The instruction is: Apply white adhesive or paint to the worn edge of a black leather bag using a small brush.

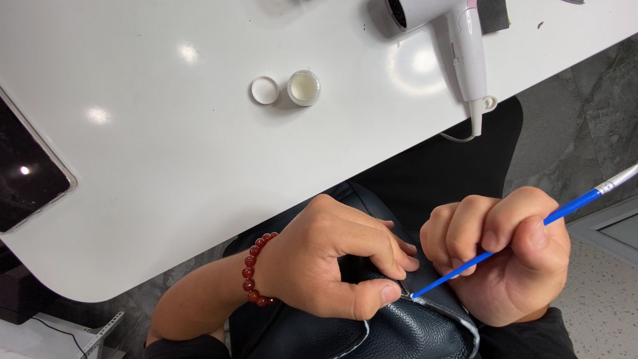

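Two hands are working below the near edge of the table (166, 199), over the person's lap. The left hand (332, 262) is gripping a dark leather piece (412, 332), with thumb and fingers pinched narrow on its seam; this grip is apparently keeping the edge steady and turned up toward the brush. A bead bracelet (256, 269) is sitting on the left wrist.

The right hand (512, 256) is holding one blue brush (505, 242), fingers curled tight around the handle much as around a pen. The brush is slanting down to the left, and its tip is touching the pale edge of the leather just beside the left thumb. Such a close hold is likely giving fine control along the narrow seam. The metal ferrule end is projecting up and to the right, past the hand.

One small open jar (304, 88) is standing on the table toward its far edge, with one lid (264, 90) lying just beside it on the left; both are well apart from the hands. The jar is holding a pale substance. One white dryer (458, 40) is lying near the far right corner, its handle pointing toward the near edge and its cord hanging over it. One dark screen (26, 166) is lying at the left edge.
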